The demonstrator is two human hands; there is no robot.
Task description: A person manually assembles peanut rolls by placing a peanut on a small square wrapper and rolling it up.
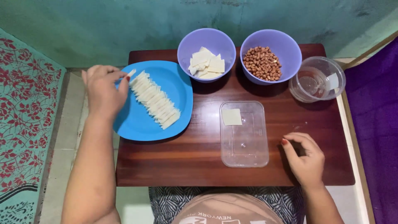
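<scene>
At the far left end of the blue plate (137,124), the left hand (101,91) pinches one small folded white wrapper piece (131,73) between thumb and fingertips; grip closed on it. Just right of the pinch, touching or nearly so, begins the row of folded pieces (155,100), which runs diagonally away across the plate, each piece leaning on the next.

Handling, judged: pieces look thin, light and soft, likely dough sheet. Should crease or tear under a hard squeeze, and may stick to neighbours. Best hold is a light pinch at the exposed outer tip, clear of the row, since a knock there could topple it.

Right hand (306,157) rests on the wooden table (199,161), fingers curled, holding nothing that I can see. Just left of it sits a clear rectangular tray (248,153) with one flat white square (231,117) at its far corner.

Beyond both hands: purple bowl of white squares (206,62), purple bowl of peanuts (262,63), clear bowl of water (317,79).
</scene>
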